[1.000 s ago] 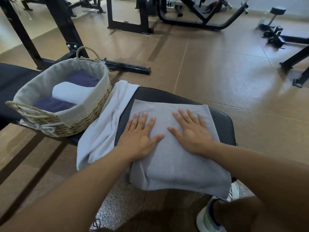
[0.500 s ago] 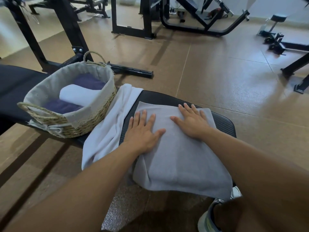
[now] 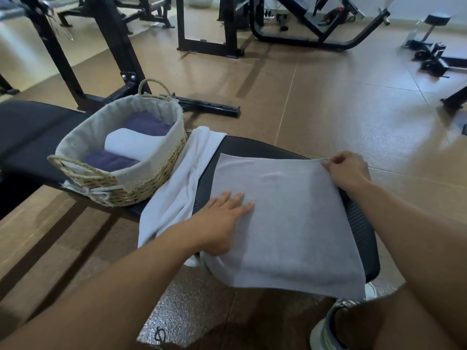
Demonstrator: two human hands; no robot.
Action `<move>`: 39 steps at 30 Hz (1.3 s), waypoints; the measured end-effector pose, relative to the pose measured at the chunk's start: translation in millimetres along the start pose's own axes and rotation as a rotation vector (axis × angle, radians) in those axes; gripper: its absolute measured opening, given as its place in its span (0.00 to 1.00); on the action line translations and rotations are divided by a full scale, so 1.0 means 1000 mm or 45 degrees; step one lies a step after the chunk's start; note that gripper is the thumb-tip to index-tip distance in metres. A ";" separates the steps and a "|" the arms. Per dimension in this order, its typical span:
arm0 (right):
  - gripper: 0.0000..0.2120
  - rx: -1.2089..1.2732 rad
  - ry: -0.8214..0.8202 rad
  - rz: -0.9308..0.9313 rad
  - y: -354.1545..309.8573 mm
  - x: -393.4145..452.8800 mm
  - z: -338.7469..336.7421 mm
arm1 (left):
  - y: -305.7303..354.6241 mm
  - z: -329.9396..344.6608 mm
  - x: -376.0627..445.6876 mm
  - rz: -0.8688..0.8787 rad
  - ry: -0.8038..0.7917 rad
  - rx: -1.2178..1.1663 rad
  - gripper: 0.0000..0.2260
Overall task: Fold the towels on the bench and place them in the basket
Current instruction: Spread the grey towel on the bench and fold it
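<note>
Two hands work a grey towel spread over the right end of the black tabletop, its near edge hanging off the front. The left hand lies flat on the towel's left side, fingers straight and pressing. The right hand pinches the towel's far right corner, fingers curled round the cloth. A white towel lies crumpled just left of the grey one, draped over the tabletop's front edge. The wicker basket stands further left on the tabletop, touching the white towel, and holds a rolled white towel between purple towels.
</note>
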State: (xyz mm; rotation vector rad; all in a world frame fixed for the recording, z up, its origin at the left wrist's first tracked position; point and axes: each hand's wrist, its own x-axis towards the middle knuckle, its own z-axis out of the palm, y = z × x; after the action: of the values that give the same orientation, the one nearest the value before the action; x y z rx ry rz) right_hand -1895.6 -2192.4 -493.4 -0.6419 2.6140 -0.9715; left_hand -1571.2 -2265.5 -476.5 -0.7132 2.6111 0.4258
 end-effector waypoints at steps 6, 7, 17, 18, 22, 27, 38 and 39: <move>0.08 -0.009 0.118 0.008 -0.003 0.011 0.007 | -0.004 0.001 0.001 -0.088 0.192 0.129 0.38; 0.09 0.002 0.138 0.001 -0.003 0.013 0.006 | -0.005 0.001 0.002 -0.083 0.258 0.133 0.36; 0.27 -0.414 -0.101 -0.526 -0.035 -0.018 0.016 | -0.030 0.002 -0.002 0.082 0.237 -0.262 0.46; 0.26 -0.446 -0.160 -0.652 -0.042 -0.033 0.019 | -0.030 0.004 -0.005 0.111 0.141 -0.204 0.52; 0.14 -0.480 -0.400 -1.061 -0.060 -0.104 0.019 | -0.035 0.000 -0.019 0.119 0.032 -0.065 0.57; 0.16 -0.468 -0.690 -1.258 -0.053 -0.175 0.014 | -0.016 0.001 -0.047 -0.120 -0.122 -0.121 0.62; 0.35 -0.861 -0.925 -1.605 -0.009 -0.193 0.027 | -0.001 0.027 -0.071 -0.146 0.049 0.099 0.56; 0.36 -0.869 -0.926 -1.611 -0.009 -0.194 0.027 | 0.002 0.031 -0.070 -0.120 0.088 0.098 0.55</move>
State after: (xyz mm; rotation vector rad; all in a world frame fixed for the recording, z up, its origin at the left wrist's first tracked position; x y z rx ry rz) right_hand -1714.7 -2117.1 -487.8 -2.3735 1.6184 0.1066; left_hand -1508.2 -2222.7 -472.0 -0.8347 2.6288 0.2760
